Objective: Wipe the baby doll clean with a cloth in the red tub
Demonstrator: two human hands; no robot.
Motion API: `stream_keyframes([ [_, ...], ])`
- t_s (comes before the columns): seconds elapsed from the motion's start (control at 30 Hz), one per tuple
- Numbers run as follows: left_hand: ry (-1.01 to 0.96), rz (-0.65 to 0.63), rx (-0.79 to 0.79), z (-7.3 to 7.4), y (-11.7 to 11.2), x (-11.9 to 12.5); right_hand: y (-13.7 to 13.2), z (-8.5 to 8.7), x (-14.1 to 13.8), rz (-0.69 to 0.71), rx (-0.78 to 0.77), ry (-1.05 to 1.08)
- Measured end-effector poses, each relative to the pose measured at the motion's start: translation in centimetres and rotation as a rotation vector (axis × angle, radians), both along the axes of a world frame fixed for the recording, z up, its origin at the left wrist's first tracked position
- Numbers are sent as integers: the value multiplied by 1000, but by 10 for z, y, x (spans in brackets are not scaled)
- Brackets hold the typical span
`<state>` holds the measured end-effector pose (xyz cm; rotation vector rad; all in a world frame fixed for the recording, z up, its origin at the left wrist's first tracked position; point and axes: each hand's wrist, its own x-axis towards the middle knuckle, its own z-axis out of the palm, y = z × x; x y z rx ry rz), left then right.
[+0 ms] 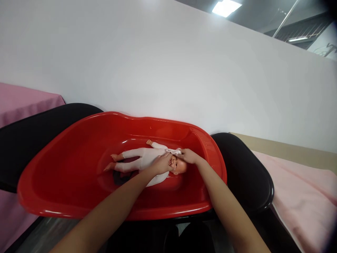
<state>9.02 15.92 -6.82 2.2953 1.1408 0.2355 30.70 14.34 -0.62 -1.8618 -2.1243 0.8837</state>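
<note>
A baby doll in a white suit lies on its back inside a red plastic tub, head to the right. My left hand rests on the doll's chest and chin, fingers curled over it. My right hand is by the doll's head, fingers pinched on a small white cloth lying across the doll's neck and shoulder.
The tub sits on a black stand against a white wall. A pink-covered surface lies to the right, and another pink cloth to the left.
</note>
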Motion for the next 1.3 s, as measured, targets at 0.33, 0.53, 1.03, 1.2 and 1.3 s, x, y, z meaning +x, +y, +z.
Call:
stream_keyframes([
  [0.33,11,1,61,0,9,-8,-2,-3,5,13,6,58],
  [0.53,-5,-2,54,1,13,-13,1,-4,13,-101,-45,-122],
  [1.03,-64,-15,5,2,20,-22,9,-19,15,86,-71,-53],
  [1.2,-108,-33,-45,9,19,-22,7,-15,16,31,-313,32],
  [1.3,-157,-71,-73,7,23,-23,4,-13,10,79,-282,-28],
])
